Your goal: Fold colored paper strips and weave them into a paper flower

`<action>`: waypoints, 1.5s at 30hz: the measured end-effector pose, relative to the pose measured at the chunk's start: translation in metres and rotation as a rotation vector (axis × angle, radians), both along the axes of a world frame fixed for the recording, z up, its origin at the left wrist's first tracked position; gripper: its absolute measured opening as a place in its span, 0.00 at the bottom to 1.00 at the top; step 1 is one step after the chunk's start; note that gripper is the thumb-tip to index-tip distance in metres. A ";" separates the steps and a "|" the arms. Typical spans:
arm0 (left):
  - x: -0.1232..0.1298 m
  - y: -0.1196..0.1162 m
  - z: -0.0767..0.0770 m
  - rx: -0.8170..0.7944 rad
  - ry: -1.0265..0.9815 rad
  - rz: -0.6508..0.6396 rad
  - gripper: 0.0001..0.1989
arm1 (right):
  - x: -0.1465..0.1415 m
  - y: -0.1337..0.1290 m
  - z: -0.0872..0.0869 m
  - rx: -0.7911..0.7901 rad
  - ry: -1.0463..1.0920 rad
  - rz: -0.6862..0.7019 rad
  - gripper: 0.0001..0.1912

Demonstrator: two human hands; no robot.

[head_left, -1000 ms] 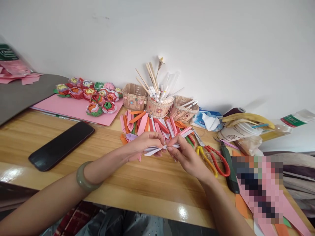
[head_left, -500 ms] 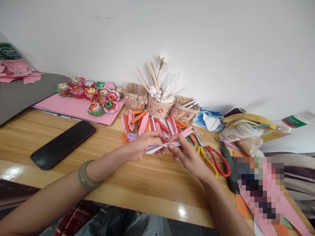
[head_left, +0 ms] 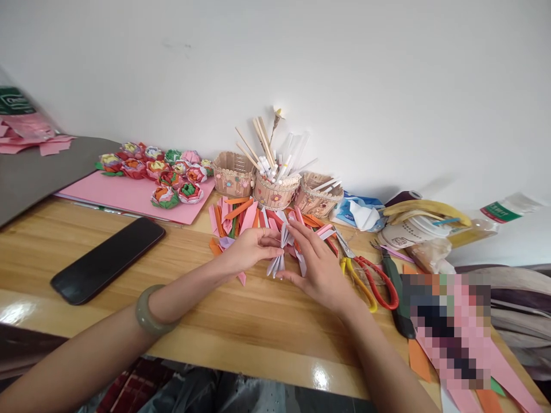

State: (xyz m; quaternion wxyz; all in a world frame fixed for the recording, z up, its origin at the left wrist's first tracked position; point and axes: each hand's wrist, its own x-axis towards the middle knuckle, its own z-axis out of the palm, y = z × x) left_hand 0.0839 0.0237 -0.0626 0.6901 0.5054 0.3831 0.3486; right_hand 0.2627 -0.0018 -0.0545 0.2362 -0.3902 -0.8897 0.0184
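Observation:
A bundle of white folded paper strips (head_left: 276,265) stands upright above the table, pinched in at its middle and fanned at both ends. My left hand (head_left: 249,249) grips its waist from the left between thumb and fingers. From the right, my right hand (head_left: 322,272) spans the bundle, fingertips at the top end and thumb at the bottom end. Just behind the hands lies a pile of folded paper strips (head_left: 247,217) in pink, orange, red, green and lilac. To the right of my right hand lie red-and-yellow-handled scissors (head_left: 379,275), blades pointing away.
Several folded-paper flowers (head_left: 157,169) sit on pink paper sheets (head_left: 101,189). A black phone (head_left: 107,261) lies at left. Wooden-stick baskets (head_left: 235,178) stand at the wall. At right are dark-green-handled pliers (head_left: 402,310), a lidded cup (head_left: 408,234), a banana peel (head_left: 426,207) and a bottle (head_left: 501,212).
The paper bundle has turned from lying level to standing upright, and its ends have fanned out. My right hand has opened wider, from a pinch to spanning both ends.

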 end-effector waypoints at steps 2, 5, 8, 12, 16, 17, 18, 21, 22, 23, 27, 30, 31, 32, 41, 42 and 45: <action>0.000 0.000 0.001 0.019 -0.007 0.001 0.14 | 0.000 0.000 -0.001 0.002 0.012 -0.019 0.37; 0.001 0.000 0.002 0.031 0.000 0.028 0.14 | 0.000 0.000 -0.001 0.007 0.017 -0.030 0.37; 0.001 0.000 0.004 0.039 0.021 0.055 0.14 | 0.000 -0.001 0.001 0.033 0.002 -0.052 0.32; 0.002 0.000 0.006 0.059 0.014 0.080 0.15 | -0.002 -0.002 0.001 0.120 0.002 -0.146 0.19; 0.006 -0.001 0.001 0.143 0.048 0.054 0.15 | -0.005 -0.003 -0.002 0.190 -0.020 -0.152 0.11; 0.007 -0.002 -0.001 0.166 0.054 0.046 0.15 | -0.005 -0.003 -0.002 0.208 -0.020 -0.142 0.11; 0.008 -0.002 -0.002 0.184 0.063 0.045 0.16 | -0.005 -0.003 -0.003 0.224 -0.020 -0.133 0.10; 0.008 -0.006 -0.004 0.229 0.142 0.063 0.27 | -0.004 -0.001 -0.006 0.234 -0.020 -0.125 0.09; 0.008 -0.007 -0.004 0.262 0.179 0.071 0.32 | -0.003 0.000 -0.006 0.225 -0.019 -0.119 0.09; 0.007 -0.009 -0.003 0.313 0.214 0.080 0.37 | -0.002 0.000 -0.007 0.213 -0.016 -0.113 0.09; 0.005 -0.013 -0.002 0.656 0.359 0.053 0.40 | 0.000 -0.001 -0.010 0.160 -0.025 -0.127 0.09; 0.002 -0.011 -0.003 0.810 0.474 0.020 0.40 | 0.000 -0.003 -0.010 0.144 -0.057 -0.152 0.09; 0.001 -0.010 -0.003 0.835 0.500 0.020 0.41 | 0.000 -0.003 -0.010 0.145 -0.057 -0.156 0.09; 0.001 -0.009 -0.003 0.854 0.522 0.020 0.42 | 0.000 -0.003 -0.010 0.148 -0.052 -0.159 0.10; -0.003 -0.003 0.003 1.148 0.696 0.138 0.18 | 0.004 0.000 -0.012 0.155 -0.057 -0.196 0.10; -0.003 -0.003 0.003 1.186 0.712 0.133 0.14 | 0.004 0.000 -0.012 0.153 -0.064 -0.189 0.10; -0.002 -0.004 -0.001 1.228 0.762 0.106 0.09 | 0.002 -0.001 -0.012 0.139 -0.081 -0.151 0.10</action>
